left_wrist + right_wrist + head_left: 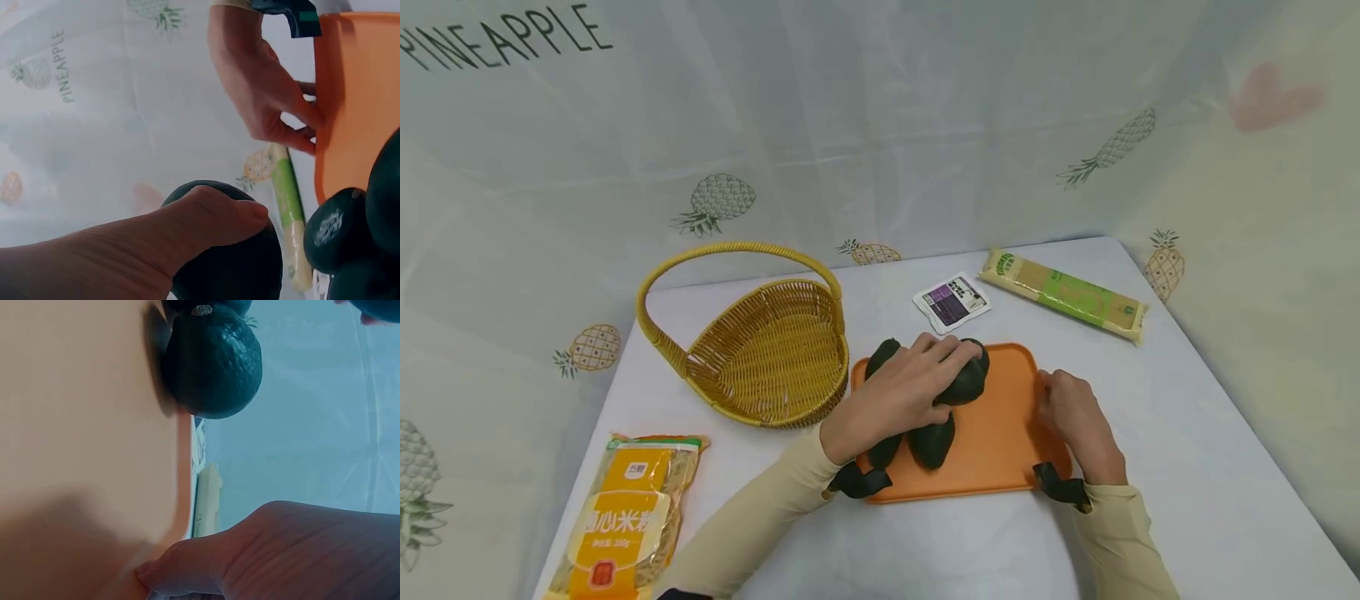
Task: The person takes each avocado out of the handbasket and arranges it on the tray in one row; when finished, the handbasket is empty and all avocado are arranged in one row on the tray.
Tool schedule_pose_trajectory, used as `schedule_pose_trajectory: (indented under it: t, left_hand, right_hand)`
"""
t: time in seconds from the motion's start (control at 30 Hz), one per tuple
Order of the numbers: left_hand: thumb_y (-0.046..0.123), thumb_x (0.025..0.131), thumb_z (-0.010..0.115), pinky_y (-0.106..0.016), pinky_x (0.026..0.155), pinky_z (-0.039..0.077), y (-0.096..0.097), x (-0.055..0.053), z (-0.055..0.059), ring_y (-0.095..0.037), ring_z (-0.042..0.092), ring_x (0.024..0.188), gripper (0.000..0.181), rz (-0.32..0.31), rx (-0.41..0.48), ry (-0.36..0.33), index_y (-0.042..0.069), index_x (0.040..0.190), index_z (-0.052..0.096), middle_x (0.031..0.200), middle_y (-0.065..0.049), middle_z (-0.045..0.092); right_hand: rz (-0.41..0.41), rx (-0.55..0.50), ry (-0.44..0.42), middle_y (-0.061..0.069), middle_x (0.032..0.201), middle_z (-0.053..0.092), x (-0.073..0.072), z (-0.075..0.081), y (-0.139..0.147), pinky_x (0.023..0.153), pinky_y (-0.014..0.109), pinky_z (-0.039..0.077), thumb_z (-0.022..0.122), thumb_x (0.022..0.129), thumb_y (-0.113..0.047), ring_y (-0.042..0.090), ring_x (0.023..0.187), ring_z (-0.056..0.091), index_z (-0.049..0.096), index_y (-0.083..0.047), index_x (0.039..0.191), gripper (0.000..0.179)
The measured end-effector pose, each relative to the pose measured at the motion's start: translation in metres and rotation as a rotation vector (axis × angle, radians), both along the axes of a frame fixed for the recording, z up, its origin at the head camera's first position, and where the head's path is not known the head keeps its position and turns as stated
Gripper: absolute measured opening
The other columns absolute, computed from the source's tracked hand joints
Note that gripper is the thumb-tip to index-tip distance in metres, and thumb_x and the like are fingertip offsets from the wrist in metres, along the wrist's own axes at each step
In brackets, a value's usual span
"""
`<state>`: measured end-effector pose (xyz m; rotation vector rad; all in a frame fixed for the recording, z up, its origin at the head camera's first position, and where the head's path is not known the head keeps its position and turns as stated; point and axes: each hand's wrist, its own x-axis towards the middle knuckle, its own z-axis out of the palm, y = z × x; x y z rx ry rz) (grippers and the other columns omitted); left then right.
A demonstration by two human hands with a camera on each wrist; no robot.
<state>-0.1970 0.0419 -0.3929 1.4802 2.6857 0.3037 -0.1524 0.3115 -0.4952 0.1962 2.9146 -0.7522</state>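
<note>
My left hand (904, 385) grips a dark green avocado (964, 387) over the orange tray (1000, 450). In the left wrist view its thumb lies across that avocado (231, 269), raised above the others. Several more avocados, among them one at the front (932, 443), sit on the tray's left half, partly hidden under the hand and forearm. My right hand (1078, 421) pinches the tray's right rim, thumb on the inner side in the right wrist view. One avocado (215, 365) there shows a small pale stem end.
A yellow wicker basket (842, 367) with a tall handle stands left of the tray. An orange-and-clear food packet (625, 517) lies at the front left. Behind the tray lie a small white-and-purple packet (952, 302) and a long green-and-tan packet (1063, 293). Pineapple-print cloth hangs behind.
</note>
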Motion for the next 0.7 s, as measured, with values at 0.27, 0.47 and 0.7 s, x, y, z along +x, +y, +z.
schedule_pose_trajectory:
  t: [0.27,0.47,0.7]
  left_hand:
    - [0.019,0.094,0.079,-0.044,0.088,0.057,0.018,0.004,-0.003,-0.025,0.057,0.116,0.062,-0.024,-0.09,0.09,0.021,0.147,0.048,0.141,0.001,0.06]
    - [0.023,0.097,0.078,-0.045,0.093,0.054,0.028,0.004,-0.011,-0.025,0.056,0.123,0.061,-0.06,-0.113,0.14,0.024,0.15,0.048,0.143,0.001,0.059]
    - [0.029,0.1,0.077,-0.045,0.094,0.056,0.032,0.007,-0.019,-0.026,0.055,0.129,0.054,-0.142,-0.142,0.152,0.045,0.148,0.056,0.153,-0.002,0.055]
  right_hand:
    - [-0.001,0.006,0.006,0.014,0.073,0.051,-0.001,0.001,0.0,0.058,0.032,0.04,0.057,0.095,0.01,0.026,0.065,0.049,0.067,0.014,0.106,0.016]
    - [0.002,-0.001,0.033,0.012,0.071,0.048,-0.001,0.001,0.001,0.057,0.031,0.038,0.057,0.094,0.01,0.026,0.064,0.047,0.068,0.014,0.107,0.017]
    - [0.003,-0.008,0.001,0.012,0.072,0.049,0.001,0.0,0.002,0.057,0.031,0.039,0.056,0.094,0.01,0.025,0.063,0.047,0.067,0.013,0.11,0.02]
